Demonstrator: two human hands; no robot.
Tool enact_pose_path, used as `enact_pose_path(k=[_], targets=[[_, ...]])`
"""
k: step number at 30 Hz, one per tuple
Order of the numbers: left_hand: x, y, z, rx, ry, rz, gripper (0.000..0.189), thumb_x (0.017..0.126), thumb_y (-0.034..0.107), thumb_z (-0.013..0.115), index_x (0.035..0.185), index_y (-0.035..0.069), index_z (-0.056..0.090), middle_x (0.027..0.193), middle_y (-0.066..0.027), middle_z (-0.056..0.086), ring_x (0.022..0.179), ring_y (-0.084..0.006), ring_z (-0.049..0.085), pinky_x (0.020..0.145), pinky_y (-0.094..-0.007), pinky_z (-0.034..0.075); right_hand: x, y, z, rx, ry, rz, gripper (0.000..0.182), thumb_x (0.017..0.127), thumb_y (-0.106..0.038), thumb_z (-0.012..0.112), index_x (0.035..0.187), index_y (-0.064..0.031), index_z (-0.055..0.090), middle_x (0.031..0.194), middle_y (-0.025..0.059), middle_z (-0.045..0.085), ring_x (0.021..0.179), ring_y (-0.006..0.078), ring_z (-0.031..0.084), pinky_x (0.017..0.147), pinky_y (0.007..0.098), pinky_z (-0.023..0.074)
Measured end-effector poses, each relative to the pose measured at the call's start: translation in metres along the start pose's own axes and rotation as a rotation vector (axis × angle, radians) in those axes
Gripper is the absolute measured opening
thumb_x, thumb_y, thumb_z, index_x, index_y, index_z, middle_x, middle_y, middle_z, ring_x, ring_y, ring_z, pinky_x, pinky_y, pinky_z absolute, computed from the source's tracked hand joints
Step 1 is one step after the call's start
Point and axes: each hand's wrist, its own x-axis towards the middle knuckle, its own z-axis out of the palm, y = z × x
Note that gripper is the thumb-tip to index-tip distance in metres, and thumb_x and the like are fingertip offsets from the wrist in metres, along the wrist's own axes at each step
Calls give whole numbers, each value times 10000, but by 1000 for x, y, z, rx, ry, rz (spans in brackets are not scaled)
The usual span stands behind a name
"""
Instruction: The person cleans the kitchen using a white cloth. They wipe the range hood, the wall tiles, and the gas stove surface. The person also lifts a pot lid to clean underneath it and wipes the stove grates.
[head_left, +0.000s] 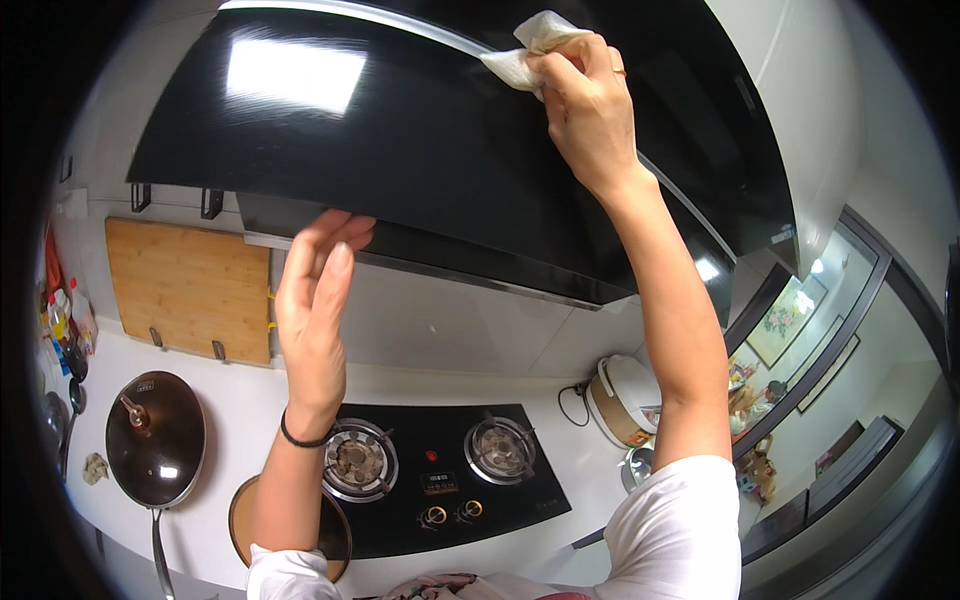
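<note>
My right hand (592, 112) grips a folded white paper towel (544, 41) and holds it against the upper part of a range hood. The towel lies at the silver trim strip (420, 30) along the top of the hood's glossy black panel (450, 157). Below, my left hand (319, 300) is raised at the panel's lower edge. It holds nothing, its thumb stands apart from the bent fingers, and I cannot tell whether the fingertips touch the panel. Light reflects off the panel's left side, where streaks show.
Below is a black gas cooktop (442, 480) with two burners. To its left are a lidded wok (155, 442), a round lid (337, 536) partly behind my left arm, and a wooden cutting board (187, 289). A rice cooker (622, 397) stands right. Beyond the glass door is a person (761, 405).
</note>
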Motion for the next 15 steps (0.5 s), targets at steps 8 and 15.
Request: enact_pose_path(k=[8, 15], targets=[[6, -26, 44, -85, 278, 102, 119, 877, 139, 620, 833, 45, 564, 780, -20, 584, 736, -83, 545, 718, -226, 419, -118, 75, -61, -10, -10, 194, 225, 652, 72, 639, 825, -67, 609, 908, 82, 517, 825, 282, 521, 689, 359, 487], [23, -41, 27, -127, 335, 173, 68, 860, 97, 630, 830, 51, 590, 726, -26, 600, 678, -76, 549, 662, -202, 424, -252, 155, -128, -111, -95, 441, 232, 667, 94, 589, 841, -55, 623, 917, 103, 529, 868, 307, 520, 769, 372, 434]])
